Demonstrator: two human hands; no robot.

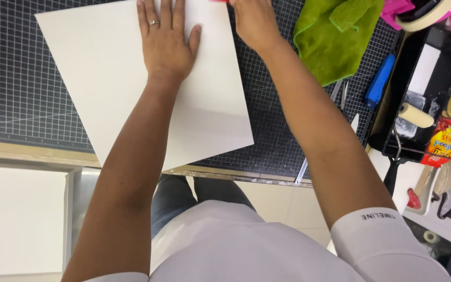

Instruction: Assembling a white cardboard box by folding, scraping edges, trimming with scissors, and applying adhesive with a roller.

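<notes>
Left hand (166,44) lies flat, fingers spread, palm pressing a large white sheet (105,78) that sits tilted on the dark gridded cutting mat (16,78) covering the surface. Right hand (254,21) rests at the sheet's top edge, fingers cut off by the frame; can't tell its grip, though a red sliver shows at the fingertips. Right of it: crumpled green cloth (335,36), then a blue-handled tool (379,81). Far right, black tray (434,47) with a paint roller (415,115); just beside it, a small red-yellow snack packet (443,142).
</notes>
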